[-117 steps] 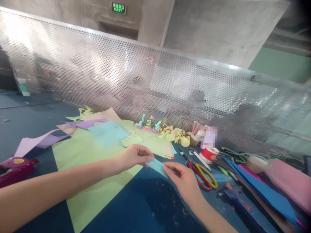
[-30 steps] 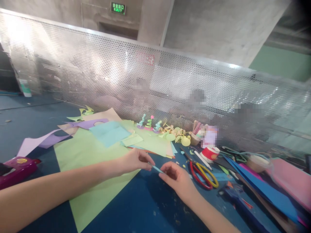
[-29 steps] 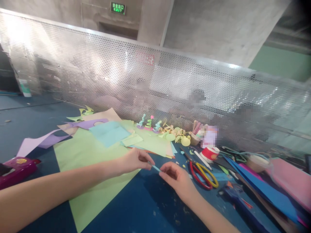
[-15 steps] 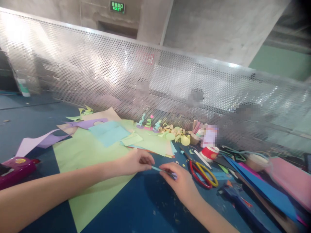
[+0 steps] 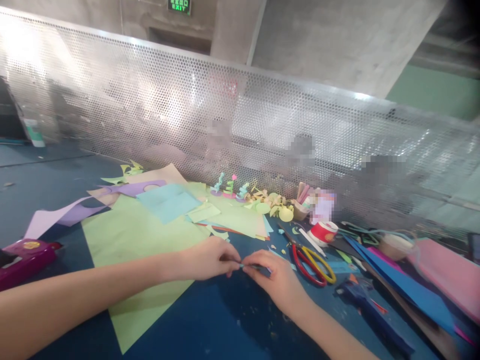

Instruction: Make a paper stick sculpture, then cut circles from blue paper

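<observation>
My left hand [image 5: 215, 257] and my right hand [image 5: 272, 275] meet over the dark blue table, fingertips almost touching. Between them a thin light-blue paper strip [image 5: 241, 266] is pinched from both sides, mostly covered by the fingers. A small bit of purple shows by my right fingers; its shape is mostly hidden. Beneath my left forearm lies a large light-green paper sheet [image 5: 146, 235]. Scissors [image 5: 311, 265] with red and yellow handles rest just right of my right hand.
Light-blue paper [image 5: 168, 202] and purple offcuts [image 5: 80, 215] lie behind. Small curled paper pieces [image 5: 229, 187] stand by the perforated metal screen [image 5: 150, 105]. A red-and-white roll [image 5: 323, 233], a dark blue tool [image 5: 371, 310] and coloured sheets [image 5: 405, 285] are right; a magenta device [image 5: 30, 260] is left.
My hands have come closer together, so less of the blue strip shows between them. A curved green paper scrap now shows just beyond my left hand.
</observation>
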The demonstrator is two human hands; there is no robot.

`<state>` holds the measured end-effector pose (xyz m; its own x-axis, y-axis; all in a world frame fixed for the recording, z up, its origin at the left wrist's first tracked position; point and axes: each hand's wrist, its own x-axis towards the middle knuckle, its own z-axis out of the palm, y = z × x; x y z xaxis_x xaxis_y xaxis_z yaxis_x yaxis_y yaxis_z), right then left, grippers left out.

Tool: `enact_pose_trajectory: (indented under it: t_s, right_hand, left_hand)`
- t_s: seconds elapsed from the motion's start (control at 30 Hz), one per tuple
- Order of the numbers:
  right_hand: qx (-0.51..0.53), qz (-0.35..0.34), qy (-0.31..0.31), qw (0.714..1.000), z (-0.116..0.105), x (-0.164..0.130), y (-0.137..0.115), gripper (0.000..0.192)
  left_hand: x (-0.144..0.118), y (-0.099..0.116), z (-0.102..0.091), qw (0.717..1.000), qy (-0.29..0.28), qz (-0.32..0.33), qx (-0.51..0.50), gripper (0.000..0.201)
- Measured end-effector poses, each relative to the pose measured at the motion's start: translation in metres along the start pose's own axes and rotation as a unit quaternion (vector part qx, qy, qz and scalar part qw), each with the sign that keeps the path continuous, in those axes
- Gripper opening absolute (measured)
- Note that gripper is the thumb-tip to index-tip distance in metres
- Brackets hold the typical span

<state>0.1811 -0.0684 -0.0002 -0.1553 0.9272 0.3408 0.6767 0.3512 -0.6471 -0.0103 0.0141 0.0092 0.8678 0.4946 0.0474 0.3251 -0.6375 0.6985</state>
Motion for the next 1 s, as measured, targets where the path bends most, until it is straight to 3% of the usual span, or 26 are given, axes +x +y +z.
enact_pose_trajectory:
  t_s: [0.13,0.3,0.43,0.63,0.8,1.0]
  right_hand:
    - [0.079,0.083,0.012,0.993,-0.004,0.004,0.012,0.017]
    - [0.263,0.150,0.006,0.953,-0.005,0.005,0.023,0.027]
    - [0.365,0.181,0.029,0.913,-0.002,0.004,0.022,0.031]
    - [0.429,0.170,0.084,0.883,0.003,0.003,0.020,0.035]
    - [0.342,0.151,0.002,0.927,0.006,0.000,0.013,0.035]
    - [0.291,0.148,-0.003,0.945,0.009,-0.003,0.009,0.031]
  left_hand:
    - [0.004,-0.005,0.001,0.984,-0.046,-0.061,-0.160,0.028]
    - [0.004,-0.002,-0.001,0.914,-0.117,-0.115,-0.372,0.026]
    - [0.004,-0.001,-0.001,0.872,-0.137,-0.141,-0.448,0.026]
    - [0.004,-0.005,0.004,0.874,-0.136,-0.110,-0.454,0.024]
    - [0.002,-0.006,0.008,0.885,-0.122,-0.093,-0.440,0.027]
    - [0.000,-0.006,0.013,0.897,-0.119,-0.084,-0.418,0.025]
